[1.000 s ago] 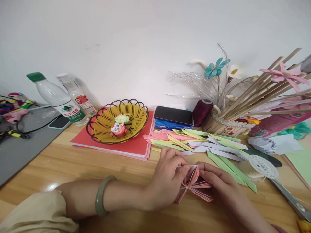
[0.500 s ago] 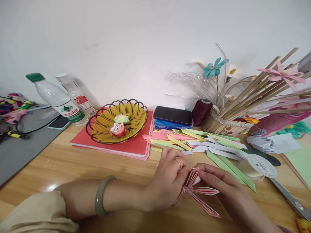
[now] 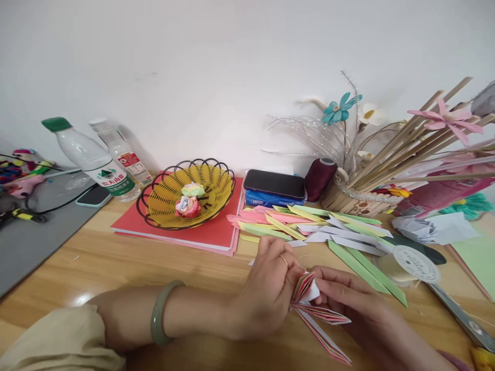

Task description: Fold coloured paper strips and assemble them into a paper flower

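My left hand point(image 3: 266, 293), with a ring on one finger and a bangle at the wrist, pinches the gathered middle of a bundle of folded paper strips point(image 3: 325, 314). The strips are pink, white and yellowish and fan out to the right in several pointed arms. My right hand point(image 3: 351, 293) closes its fingertips on a white layer at the bundle's upper right. Its palm side is partly hidden. Just beyond the hands lies a loose pile of coloured paper strips point(image 3: 286, 219), and a spool of cream thread point(image 3: 410, 265) is right of my right hand.
A yellow woven basket point(image 3: 162, 198) holding two crumpled paper flowers stands on red paper point(image 3: 216, 239). Bottles point(image 3: 110, 178) lean by the wall. A phone point(image 3: 274, 184) rests on a blue pack. Scissors point(image 3: 460, 312) lie right, below a wooden pot point(image 3: 340, 198) of sticks and flowers.
The bundle has turned slightly, its lower arms dropping toward me. More of the white layer shows between my hands, and the upper fold has spread. My left arm has barely moved.
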A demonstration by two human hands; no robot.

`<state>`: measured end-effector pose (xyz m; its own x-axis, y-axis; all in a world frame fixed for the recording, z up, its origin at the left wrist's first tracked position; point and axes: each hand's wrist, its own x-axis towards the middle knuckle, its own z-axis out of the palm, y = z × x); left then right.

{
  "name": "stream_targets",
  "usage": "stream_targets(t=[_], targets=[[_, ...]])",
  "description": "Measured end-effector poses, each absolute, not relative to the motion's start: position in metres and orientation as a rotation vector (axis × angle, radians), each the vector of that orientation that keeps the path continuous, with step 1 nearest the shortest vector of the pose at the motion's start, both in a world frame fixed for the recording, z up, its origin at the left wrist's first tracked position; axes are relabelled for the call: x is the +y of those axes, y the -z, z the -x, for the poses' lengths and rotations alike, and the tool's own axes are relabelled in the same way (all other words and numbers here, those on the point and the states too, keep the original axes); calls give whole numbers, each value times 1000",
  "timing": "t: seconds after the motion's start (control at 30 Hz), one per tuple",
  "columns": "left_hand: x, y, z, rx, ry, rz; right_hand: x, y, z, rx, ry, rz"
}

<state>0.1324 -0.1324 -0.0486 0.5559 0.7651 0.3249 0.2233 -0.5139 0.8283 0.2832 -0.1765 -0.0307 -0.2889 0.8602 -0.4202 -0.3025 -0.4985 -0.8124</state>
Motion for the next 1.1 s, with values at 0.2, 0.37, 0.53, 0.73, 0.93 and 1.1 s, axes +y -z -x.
stream_targets(t=[0.2, 0.37, 0.53, 0.73, 0.93, 1.1], targets=[[-132, 44, -129, 751, -941, -1987, -179, 29, -283, -907, -1774, 1203], [-130, 47, -129, 880, -1125, -1746, -183, 27, -289, -1553, -894, 1367], [-130, 46, -131, 847, -944, -1357, -187, 31, -294, -1818, -435, 1316], [-129, 43, -131, 617, -776, -1089, -186, 38, -296, -1936, -268, 1250], [-126, 44, -134, 496, -790, -1051, -183, 35, -296, -1975, -189, 1220], [-123, 46, -134, 476, -804, -1087, -180, 34, -295, -1950, -278, 1260]])
